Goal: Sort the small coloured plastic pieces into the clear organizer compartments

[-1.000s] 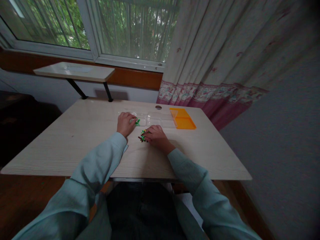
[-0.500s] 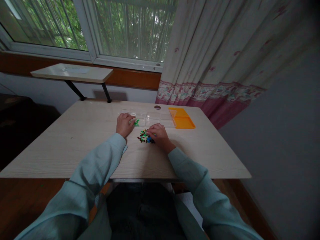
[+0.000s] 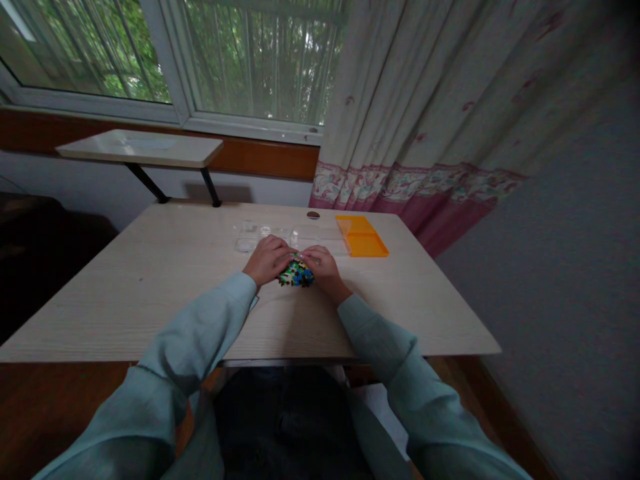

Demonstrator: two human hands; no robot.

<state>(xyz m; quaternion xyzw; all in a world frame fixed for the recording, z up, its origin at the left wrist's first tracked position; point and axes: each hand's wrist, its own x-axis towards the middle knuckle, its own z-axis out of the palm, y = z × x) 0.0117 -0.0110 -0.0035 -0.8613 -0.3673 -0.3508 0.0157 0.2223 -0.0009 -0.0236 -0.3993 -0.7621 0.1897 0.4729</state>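
Note:
A small heap of tiny coloured pieces, green, blue, red and black, lies on the pale wooden table. My left hand and my right hand curl round the heap from either side, fingertips meeting over its far edge. Both hands touch the pieces with bent fingers. Just beyond them lies a clear plastic compartment tray.
An orange lid lies at the tray's right end, a small dark disc behind it. A white shelf on black brackets hangs under the window. A curtain hangs at the right; the table's right edge is near a grey wall.
My left hand left the tray's left end and came right to the heap. My right hand shifted slightly up, and both now cup the pieces, gathered into a tighter pile.

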